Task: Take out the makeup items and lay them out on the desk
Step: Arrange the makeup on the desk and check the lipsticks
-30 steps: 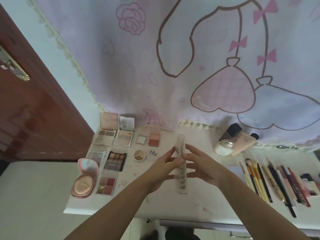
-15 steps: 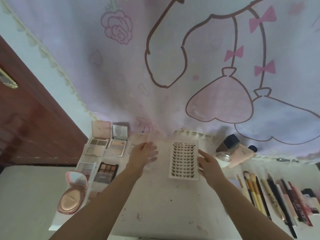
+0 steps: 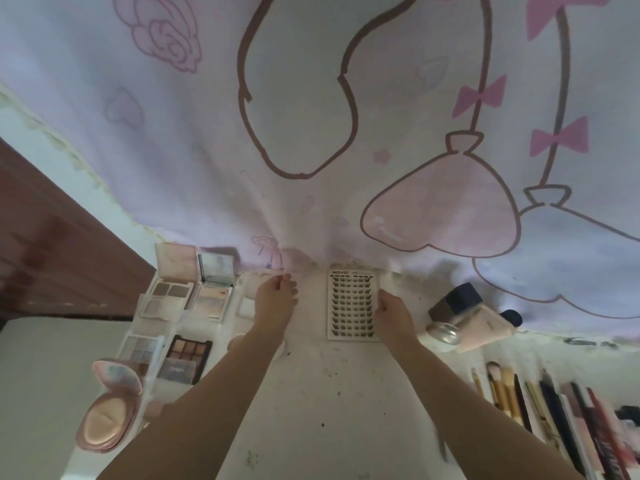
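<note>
My right hand [image 3: 393, 315] is pinching the right edge of the lash tray [image 3: 351, 304], with my fingers curled onto it, and I am holding it flat at the back edge of the desk [image 3: 311, 393], against the printed cloth [image 3: 311, 116]. I think I am squaring it there so the rows of lashes are facing up and are easy to see. My left hand [image 3: 275, 299] is hanging just left of the tray, with the fingers loosely bent and holding nothing. On the tray's top I am reading "XOYO". Eyeshadow palettes [image 3: 183, 348] are lying along the left edge, bottles [image 3: 464, 313] near the back right, and brushes [image 3: 509, 393] toward the right edge. Other writing is too blurred for reading.
</note>
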`<state>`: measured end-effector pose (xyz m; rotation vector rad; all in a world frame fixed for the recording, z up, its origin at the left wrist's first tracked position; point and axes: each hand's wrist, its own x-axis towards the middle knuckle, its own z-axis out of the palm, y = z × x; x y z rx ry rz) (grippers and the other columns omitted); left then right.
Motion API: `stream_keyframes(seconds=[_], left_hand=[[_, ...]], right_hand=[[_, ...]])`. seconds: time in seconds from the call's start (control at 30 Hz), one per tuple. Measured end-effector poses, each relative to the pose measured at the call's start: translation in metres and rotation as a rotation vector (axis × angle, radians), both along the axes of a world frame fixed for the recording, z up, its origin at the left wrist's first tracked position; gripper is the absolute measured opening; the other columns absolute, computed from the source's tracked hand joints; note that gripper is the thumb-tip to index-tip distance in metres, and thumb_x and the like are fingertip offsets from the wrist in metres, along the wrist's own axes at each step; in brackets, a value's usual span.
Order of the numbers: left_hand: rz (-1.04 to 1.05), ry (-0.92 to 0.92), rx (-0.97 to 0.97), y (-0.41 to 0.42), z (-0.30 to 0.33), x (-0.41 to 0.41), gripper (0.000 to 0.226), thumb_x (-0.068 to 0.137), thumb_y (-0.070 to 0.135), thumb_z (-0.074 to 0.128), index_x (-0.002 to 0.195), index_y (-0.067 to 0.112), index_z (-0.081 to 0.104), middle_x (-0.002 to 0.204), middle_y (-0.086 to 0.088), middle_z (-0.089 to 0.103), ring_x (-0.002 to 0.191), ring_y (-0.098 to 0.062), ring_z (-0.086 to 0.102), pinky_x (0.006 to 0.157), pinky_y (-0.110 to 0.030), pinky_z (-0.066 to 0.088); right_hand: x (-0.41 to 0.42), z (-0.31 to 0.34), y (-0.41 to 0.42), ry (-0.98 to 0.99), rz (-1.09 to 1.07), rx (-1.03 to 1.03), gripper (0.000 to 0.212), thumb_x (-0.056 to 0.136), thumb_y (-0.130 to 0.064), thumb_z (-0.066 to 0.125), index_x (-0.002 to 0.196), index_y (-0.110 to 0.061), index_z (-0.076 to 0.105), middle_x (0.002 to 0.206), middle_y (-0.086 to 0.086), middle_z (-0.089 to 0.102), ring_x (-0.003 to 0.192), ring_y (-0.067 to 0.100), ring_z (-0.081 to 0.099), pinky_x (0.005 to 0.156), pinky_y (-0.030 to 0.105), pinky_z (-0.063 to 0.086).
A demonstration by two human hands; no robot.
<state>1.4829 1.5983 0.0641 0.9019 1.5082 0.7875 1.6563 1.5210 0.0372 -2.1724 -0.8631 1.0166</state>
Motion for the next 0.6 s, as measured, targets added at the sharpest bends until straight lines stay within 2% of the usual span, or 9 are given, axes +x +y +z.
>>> stream_keyframes(seconds=[0.07, 0.1, 0.2, 0.27, 0.3, 0.37, 0.47, 0.53, 0.6], left_hand=[[-0.039, 0.044, 0.040, 0.003, 0.002, 0.001, 0.024, 0.098, 0.013, 0.042, 0.082, 0.017, 0.060, 0.083, -0.001, 0.061, 0.084, -0.022, 0.058, 0.080, -0.035, 0.048], [-0.066, 0.078, 0.055, 0.005, 0.004, 0.003, 0.025, 0.098, 0.013, 0.042, 0.080, 0.019, 0.059, 0.086, -0.002, 0.062, 0.087, -0.023, 0.058, 0.084, -0.038, 0.048], [-0.148, 0.184, 0.087, 0.008, 0.008, 0.010, 0.026, 0.098, 0.016, 0.040, 0.080, 0.023, 0.058, 0.088, -0.003, 0.060, 0.086, -0.023, 0.057, 0.089, -0.043, 0.048], [-0.207, 0.240, 0.079, 0.007, 0.011, 0.009, 0.027, 0.097, 0.018, 0.037, 0.104, 0.012, 0.063, 0.095, -0.005, 0.061, 0.090, -0.023, 0.057, 0.091, -0.042, 0.048], [-0.231, 0.256, 0.064, 0.007, 0.011, 0.007, 0.033, 0.096, 0.018, 0.037, 0.119, 0.007, 0.058, 0.104, -0.008, 0.061, 0.097, -0.023, 0.057, 0.093, -0.041, 0.046], [-0.274, 0.283, 0.043, 0.005, 0.013, -0.001, 0.044, 0.096, 0.019, 0.038, 0.138, 0.007, 0.042, 0.124, -0.011, 0.056, 0.113, -0.026, 0.054, 0.101, -0.040, 0.043], [-0.315, 0.381, 0.118, -0.002, 0.021, -0.007, 0.050, 0.097, 0.018, 0.040, 0.145, 0.013, 0.029, 0.136, -0.014, 0.049, 0.119, -0.033, 0.051, 0.100, -0.044, 0.043], [-0.305, 0.477, 0.333, -0.017, 0.029, -0.004, 0.050, 0.096, 0.015, 0.042, 0.144, 0.013, 0.030, 0.140, -0.013, 0.043, 0.126, -0.032, 0.043, 0.103, -0.043, 0.039], [-0.323, 0.531, 0.609, -0.037, 0.034, 0.010, 0.046, 0.094, 0.011, 0.046, 0.139, 0.012, 0.038, 0.136, -0.010, 0.045, 0.126, -0.025, 0.041, 0.105, -0.037, 0.036]], right_hand=[[-0.004, -0.001, 0.001, 0.014, 0.031, 0.005, 0.038, 0.086, 0.004, 0.028, 0.105, -0.007, 0.058, 0.109, 0.011, 0.063, 0.099, 0.024, 0.061, 0.076, 0.031, 0.052], [-0.006, -0.002, 0.001, 0.019, 0.038, -0.003, 0.044, 0.086, 0.004, 0.027, 0.119, -0.006, 0.055, 0.119, 0.011, 0.061, 0.108, 0.026, 0.058, 0.087, 0.036, 0.051], [-0.010, -0.002, 0.001, 0.019, 0.046, 0.002, 0.052, 0.087, 0.003, 0.026, 0.132, -0.012, 0.047, 0.130, 0.008, 0.056, 0.113, 0.022, 0.055, 0.090, 0.031, 0.049], [-0.010, 0.003, -0.001, 0.013, 0.044, -0.014, 0.056, 0.089, 0.002, 0.028, 0.141, -0.016, 0.038, 0.138, 0.006, 0.050, 0.119, 0.019, 0.050, 0.093, 0.028, 0.044], [-0.010, 0.006, -0.003, 0.017, 0.046, -0.022, 0.057, 0.090, 0.002, 0.029, 0.144, -0.017, 0.034, 0.141, 0.006, 0.047, 0.120, 0.018, 0.049, 0.091, 0.026, 0.042], [-0.007, 0.015, -0.009, 0.014, 0.064, -0.028, 0.056, 0.093, 0.000, 0.032, 0.146, -0.019, 0.030, 0.145, 0.008, 0.041, 0.124, 0.019, 0.046, 0.088, 0.024, 0.039], [0.004, 0.038, -0.022, -0.047, 0.133, 0.055, 0.046, 0.096, -0.004, 0.036, 0.140, -0.018, 0.041, 0.142, 0.006, 0.044, 0.127, 0.021, 0.046, 0.097, 0.028, 0.040], [0.017, 0.058, -0.034, -0.100, 0.163, 0.151, 0.036, 0.096, -0.005, 0.040, 0.127, -0.016, 0.056, 0.132, 0.002, 0.053, 0.119, 0.017, 0.053, 0.102, 0.028, 0.039], [0.034, 0.078, -0.048, -0.148, 0.140, 0.234, 0.030, 0.095, -0.005, 0.042, 0.114, -0.013, 0.063, 0.113, 0.000, 0.062, 0.098, 0.013, 0.060, 0.093, 0.029, 0.048]])
